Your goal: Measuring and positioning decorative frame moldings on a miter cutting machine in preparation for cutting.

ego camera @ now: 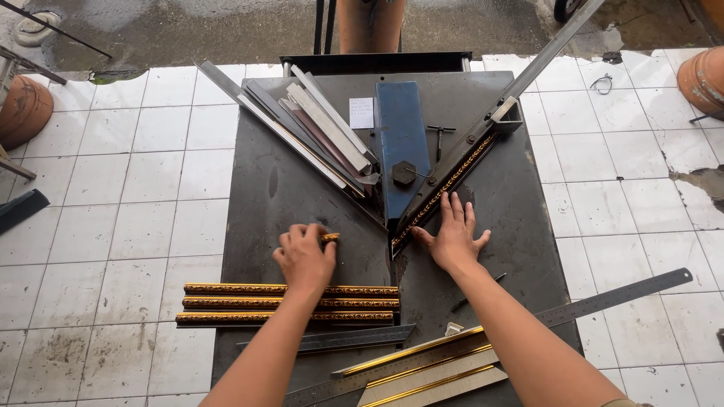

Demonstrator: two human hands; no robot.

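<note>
My left hand (305,256) is closed around a small gold-patterned offcut (329,237) on the black metal table (256,203). Flat on the table, my right hand (454,237) has its fingers spread against a gold-and-black frame moulding (445,187) lying in the right fence of a V-shaped mitre cutter. The blue cutter body (400,143) sits at the centre between the two fences. Three cut gold-and-black moulding strips (249,303) lie side by side just below my left hand.
A long steel ruler (618,295) crosses the right front. Cream-and-gold mouldings (430,373) and a second ruler (339,339) lie at the near edge. Grey metal bars (324,124) are stacked along the left fence. A person's legs (369,22) stand behind the table. Clay pots (23,109) sit on the white tiles.
</note>
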